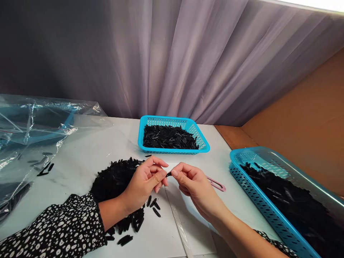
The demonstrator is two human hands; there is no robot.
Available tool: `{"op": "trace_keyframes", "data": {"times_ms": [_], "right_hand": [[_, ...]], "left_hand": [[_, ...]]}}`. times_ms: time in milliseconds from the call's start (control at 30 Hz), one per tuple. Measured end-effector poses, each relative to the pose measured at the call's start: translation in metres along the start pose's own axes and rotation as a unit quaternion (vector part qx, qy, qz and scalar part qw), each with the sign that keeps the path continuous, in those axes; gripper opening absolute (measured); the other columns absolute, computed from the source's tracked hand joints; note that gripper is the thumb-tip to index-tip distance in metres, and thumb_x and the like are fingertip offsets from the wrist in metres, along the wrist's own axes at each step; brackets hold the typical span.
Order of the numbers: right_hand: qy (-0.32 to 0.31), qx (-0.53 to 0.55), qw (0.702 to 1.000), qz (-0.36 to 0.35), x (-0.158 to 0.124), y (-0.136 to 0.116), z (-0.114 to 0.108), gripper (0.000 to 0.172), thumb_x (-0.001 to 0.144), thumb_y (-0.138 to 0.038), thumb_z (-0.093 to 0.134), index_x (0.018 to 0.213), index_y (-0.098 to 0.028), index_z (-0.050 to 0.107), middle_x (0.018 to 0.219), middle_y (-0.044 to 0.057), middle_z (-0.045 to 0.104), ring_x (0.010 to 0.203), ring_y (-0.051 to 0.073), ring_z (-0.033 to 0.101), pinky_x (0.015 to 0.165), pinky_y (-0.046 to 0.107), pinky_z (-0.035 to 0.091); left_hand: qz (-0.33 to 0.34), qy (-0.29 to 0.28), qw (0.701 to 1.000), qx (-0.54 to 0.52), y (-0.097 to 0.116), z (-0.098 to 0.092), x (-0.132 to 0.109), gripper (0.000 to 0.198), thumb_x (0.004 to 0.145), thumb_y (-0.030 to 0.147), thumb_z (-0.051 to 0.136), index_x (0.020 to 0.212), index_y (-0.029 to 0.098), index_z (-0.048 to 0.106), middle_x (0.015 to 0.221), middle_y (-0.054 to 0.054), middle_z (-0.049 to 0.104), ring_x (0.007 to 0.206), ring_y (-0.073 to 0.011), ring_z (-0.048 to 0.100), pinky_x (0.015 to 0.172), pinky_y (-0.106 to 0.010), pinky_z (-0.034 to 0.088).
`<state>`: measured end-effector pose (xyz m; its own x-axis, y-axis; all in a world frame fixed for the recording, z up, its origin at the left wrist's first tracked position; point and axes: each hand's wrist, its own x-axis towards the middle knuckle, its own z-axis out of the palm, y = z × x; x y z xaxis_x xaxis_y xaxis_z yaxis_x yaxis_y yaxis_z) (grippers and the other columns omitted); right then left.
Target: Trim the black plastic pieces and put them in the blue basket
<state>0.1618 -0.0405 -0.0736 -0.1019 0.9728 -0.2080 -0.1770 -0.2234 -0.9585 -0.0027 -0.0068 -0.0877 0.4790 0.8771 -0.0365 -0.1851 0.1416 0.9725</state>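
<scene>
My left hand (150, 179) and my right hand (189, 179) meet at the middle, fingertips almost together. Between their pinched fingers is a small, narrow black piece (168, 174), mostly covered by the fingers. A pink slotted handle (216, 184) sticks out behind my right hand; whether it is held or lies on the table, I cannot tell. Under and beside my left wrist spreads a pile of slim black pieces (115, 179). Several loose ones (155, 205) are scattered to the right of the pile.
A blue basket (174, 150) of black pieces stands at the back. Another blue basket (258, 195), also filled with them, is at the right beside a brown panel (303, 104). Clear plastic (34, 132) covers the left. A whitish strip (178, 222) runs down the white table (91, 139).
</scene>
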Motion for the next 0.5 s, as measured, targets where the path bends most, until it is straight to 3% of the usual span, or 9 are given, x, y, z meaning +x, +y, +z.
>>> {"op": "trace_keyframes", "data": {"times_ms": [100, 267, 433, 500], "right_hand": [[0.022, 0.016, 1.0, -0.003, 0.001, 0.0001, -0.0021, 0.04, 0.074, -0.052, 0.078, 0.067, -0.018, 0.058, 0.051, -0.01, 0.029, 0.048, 0.007, 0.014, 0.049, 0.028, 0.009], [0.04, 0.035, 0.998, -0.016, 0.0007, -0.0013, -0.0036, 0.036, 0.072, -0.049, 0.08, 0.072, -0.016, 0.068, 0.051, -0.01, 0.027, 0.049, 0.008, 0.014, 0.05, 0.029, 0.008], [0.056, 0.042, 0.997, -0.039, 0.0015, 0.0, -0.0049, 0.031, 0.072, -0.044, 0.081, 0.084, -0.016, 0.075, 0.052, -0.009, 0.03, 0.05, 0.008, 0.015, 0.05, 0.029, 0.009], [0.056, 0.047, 0.996, -0.043, 0.0019, -0.0002, -0.0051, 0.03, 0.072, -0.043, 0.081, 0.085, -0.016, 0.076, 0.052, -0.009, 0.031, 0.05, 0.009, 0.015, 0.049, 0.029, 0.008]], "left_hand": [[-0.008, 0.005, 1.0, -0.015, 0.0012, -0.0005, -0.0011, 0.015, 0.087, 0.029, 0.06, 0.098, 0.018, 0.059, 0.071, 0.0, 0.063, 0.059, -0.0102, 0.05, 0.055, -0.024, 0.035], [0.01, 0.011, 0.998, -0.059, -0.003, -0.0014, 0.0009, 0.026, 0.073, 0.01, 0.059, 0.096, 0.019, 0.065, 0.088, -0.002, 0.065, 0.081, -0.0136, 0.055, 0.069, -0.026, 0.043], [0.031, 0.032, 0.998, -0.049, -0.0053, 0.0013, 0.0053, 0.007, 0.084, 0.018, 0.066, 0.091, 0.017, 0.069, 0.094, -0.005, 0.071, 0.091, -0.0174, 0.065, 0.091, -0.035, 0.051], [0.03, 0.034, 0.997, -0.06, -0.004, 0.0026, 0.005, 0.01, 0.084, 0.024, 0.071, 0.091, 0.016, 0.07, 0.098, -0.006, 0.073, 0.096, -0.0197, 0.068, 0.095, -0.038, 0.052]]}}
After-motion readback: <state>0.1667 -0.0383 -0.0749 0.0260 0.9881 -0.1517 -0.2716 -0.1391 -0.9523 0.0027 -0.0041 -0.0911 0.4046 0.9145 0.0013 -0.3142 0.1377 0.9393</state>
